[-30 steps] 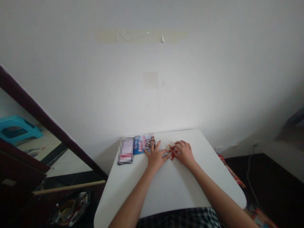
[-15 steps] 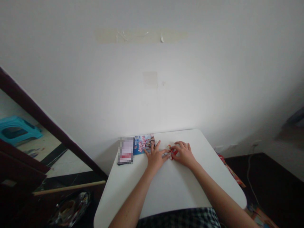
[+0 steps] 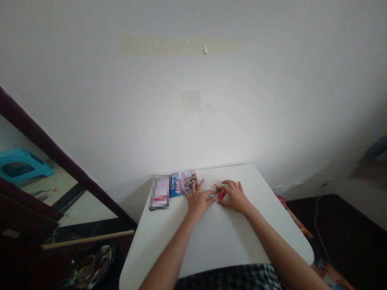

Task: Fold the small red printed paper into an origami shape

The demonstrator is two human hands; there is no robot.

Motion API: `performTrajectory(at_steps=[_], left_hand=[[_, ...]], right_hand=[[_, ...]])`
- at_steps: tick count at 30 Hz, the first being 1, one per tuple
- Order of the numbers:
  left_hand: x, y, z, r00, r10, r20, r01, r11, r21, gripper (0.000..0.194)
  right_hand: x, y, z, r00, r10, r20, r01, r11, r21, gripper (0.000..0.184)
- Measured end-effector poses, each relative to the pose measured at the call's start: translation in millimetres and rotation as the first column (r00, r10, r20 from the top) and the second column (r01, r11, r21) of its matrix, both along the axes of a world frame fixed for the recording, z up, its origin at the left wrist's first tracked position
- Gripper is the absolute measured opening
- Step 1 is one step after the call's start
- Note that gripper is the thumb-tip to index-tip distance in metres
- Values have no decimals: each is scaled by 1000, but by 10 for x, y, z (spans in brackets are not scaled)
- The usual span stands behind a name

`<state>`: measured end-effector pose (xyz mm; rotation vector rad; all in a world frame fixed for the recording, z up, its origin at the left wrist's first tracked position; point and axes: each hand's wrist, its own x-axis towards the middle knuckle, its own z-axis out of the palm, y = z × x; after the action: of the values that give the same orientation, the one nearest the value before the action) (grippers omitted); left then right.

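A small, flat red piece (image 3: 221, 194) with a bit of yellow and white lies on the white table between my hands; its kind is too small to make out. From the left, the thumb and index finger of my left hand (image 3: 198, 200) pinch at its edge. The other fingers of that hand are spread, their tips by the corner of a blue printed leaflet (image 3: 179, 185). My right hand (image 3: 235, 196) grips the red piece from the right, thumb below and fingers above, partly covering it.
A phone-like slab (image 3: 160, 192), its face pixelated, lies left of the leaflet. The white table (image 3: 223, 245) stands against a wall (image 3: 272, 100) with old tape marks. A bin (image 3: 87, 266) sits on the floor at left, near a blue stool (image 3: 26, 165).
The fingers of my right hand have shifted very slightly on the red piece. My left hand stays in place.
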<state>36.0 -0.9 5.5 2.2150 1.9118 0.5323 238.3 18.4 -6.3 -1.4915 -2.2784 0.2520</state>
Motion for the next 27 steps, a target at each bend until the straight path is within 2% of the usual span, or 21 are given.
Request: performTrajectory(at_steps=[10,14,19,27], left_hand=[[-7,0,-35,1000,-3,8,3,1000,20,32],[-14,-7,-76,1000,-15,4,15,998,53,30],[-16,-3,-103,1000,-22,-3,22,998,56,32],[1,-5,-52,1000,-7,2,7,1000,30,35]], right_hand=[[53,29,-32,999,19,-48,-19,1000,-10,51],[90,83,-60,994,12,-107,-15,1000,-24,44],[96,100,-91,990,-18,-141,23,999,35,29],[33,23,-44,996,-52,-79,61,991,118,35]])
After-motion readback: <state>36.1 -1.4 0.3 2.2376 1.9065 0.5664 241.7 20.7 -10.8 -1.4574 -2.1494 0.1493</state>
